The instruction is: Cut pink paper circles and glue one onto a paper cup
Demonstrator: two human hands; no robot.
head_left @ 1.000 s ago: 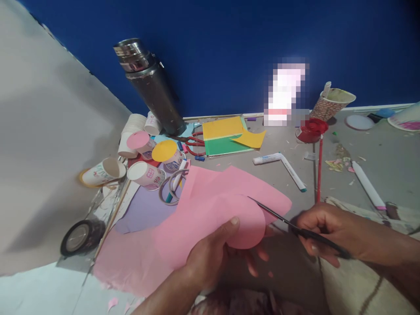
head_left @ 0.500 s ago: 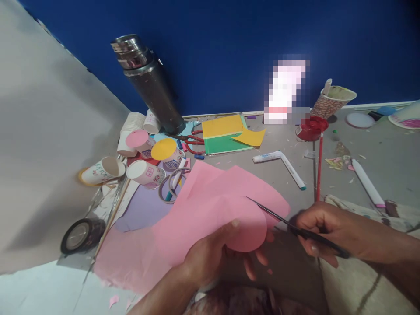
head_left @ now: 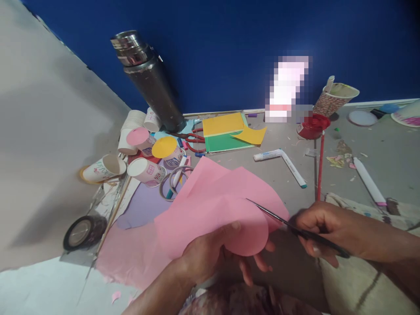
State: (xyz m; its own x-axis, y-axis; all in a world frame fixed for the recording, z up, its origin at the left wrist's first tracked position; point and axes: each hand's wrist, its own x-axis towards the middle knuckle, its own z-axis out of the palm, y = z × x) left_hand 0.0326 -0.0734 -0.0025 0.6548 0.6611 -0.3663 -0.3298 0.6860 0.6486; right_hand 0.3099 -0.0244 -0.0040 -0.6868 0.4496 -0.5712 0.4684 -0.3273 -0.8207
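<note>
My left hand (head_left: pixel 210 249) grips a sheet of pink paper (head_left: pixel 210 192), thumb on top and fingers underneath. A rounded flap of the sheet curves out past the thumb, with a cut along its upper edge. My right hand (head_left: pixel 323 234) is closed around black-handled scissors (head_left: pixel 275 216). Their blades lie at the cut, pointing left, and look nearly closed. Part of the right-hand fingers is hidden behind the handles. Beneath the pink sheet, to the left, lies purple paper (head_left: pixel 141 203).
Several paper cups (head_left: pixel 146 172) stand at the left, near a dark flask (head_left: pixel 154 87) and a roll of black tape (head_left: pixel 82 232). Yellow and green paper (head_left: pixel 223 124) lies at the back. Markers (head_left: pixel 369 181) and a red paint jar (head_left: pixel 313 127) are at the right.
The pink sheet has turned and shifted slightly, its round flap dropping a little lower. My left hand moved slightly with it. The scissors stay almost in place.
</note>
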